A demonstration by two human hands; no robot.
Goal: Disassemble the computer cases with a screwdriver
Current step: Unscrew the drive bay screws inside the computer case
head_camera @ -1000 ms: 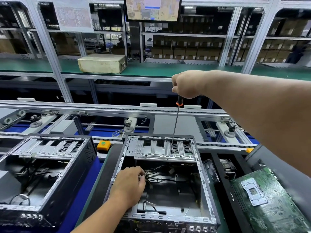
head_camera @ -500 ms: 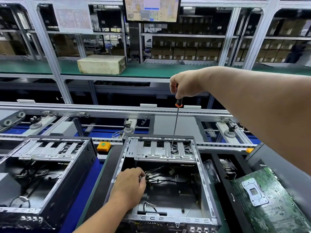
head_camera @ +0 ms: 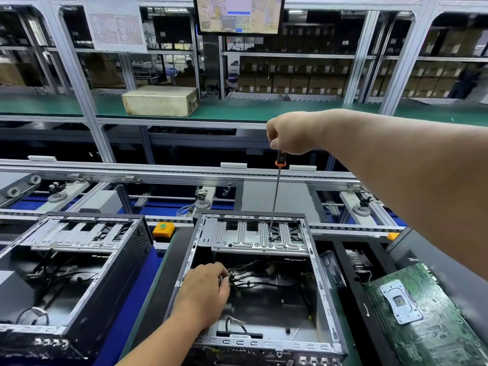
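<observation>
The right hand point(head_camera: 291, 133) grips the screwdriver point(head_camera: 276, 196) upright to reach a screw; the left hand point(head_camera: 204, 293) pinches wires point(head_camera: 248, 282) aside in the computer case point(head_camera: 253, 283).

Two open computer cases stand side by side on the workbench point(head_camera: 148, 291). The centre case point(head_camera: 320, 294) lies directly ahead; the left case point(head_camera: 116, 273) stands near the left edge, apart from it. A drive bracket point(head_camera: 253, 237) spans the rear of the centre case. The screwdriver point(head_camera: 276, 199) stands near upright, tip on that bracket, handle in the right hand point(head_camera: 290, 133) above. The left hand point(head_camera: 207, 291) rests inside the centre case at its left wall, among cables point(head_camera: 253, 282). A circuit board point(head_camera: 427, 326) lies right of the centre case. The conveyor point(head_camera: 171, 175) runs behind both cases. A box point(head_camera: 161, 100) sits on the shelf point(head_camera: 237, 109) behind the conveyor
</observation>
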